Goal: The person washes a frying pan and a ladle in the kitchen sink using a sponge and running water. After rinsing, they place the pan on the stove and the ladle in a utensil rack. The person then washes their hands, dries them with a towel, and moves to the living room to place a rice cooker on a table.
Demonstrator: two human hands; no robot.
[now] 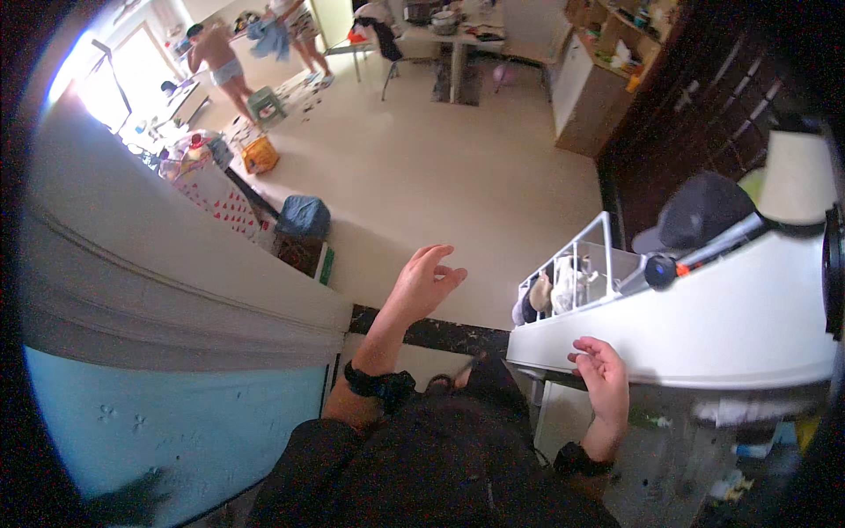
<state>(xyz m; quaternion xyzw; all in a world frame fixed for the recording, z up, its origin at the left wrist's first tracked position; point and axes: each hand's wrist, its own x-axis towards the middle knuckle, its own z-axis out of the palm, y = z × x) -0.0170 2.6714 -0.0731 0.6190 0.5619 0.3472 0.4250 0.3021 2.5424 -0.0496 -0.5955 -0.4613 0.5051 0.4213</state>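
My left hand [428, 280] is raised in front of me, above the dark threshold strip [442, 331] of a doorway. Its fingers are bent and apart, with nothing in them. Lower on the right, my right hand [602, 375] hovers by the front edge of a white surface [726, 323]; whether it touches the edge I cannot tell. It holds nothing and its fingers are curled loosely. A white wire rack [581, 264] with cloth-like items stands at the surface's far left end. Behind lie a dark cap [706, 208] and a pale lampshade-like object [795, 175].
A light blue door panel [218, 422] is on my left. Beyond the doorway are a blue covered stool [304, 216], an orange container [259, 156], a green stool [266, 104], a table [455, 36] and a wooden cabinet [587, 92]. Two people stand at the far left, near scattered debris.
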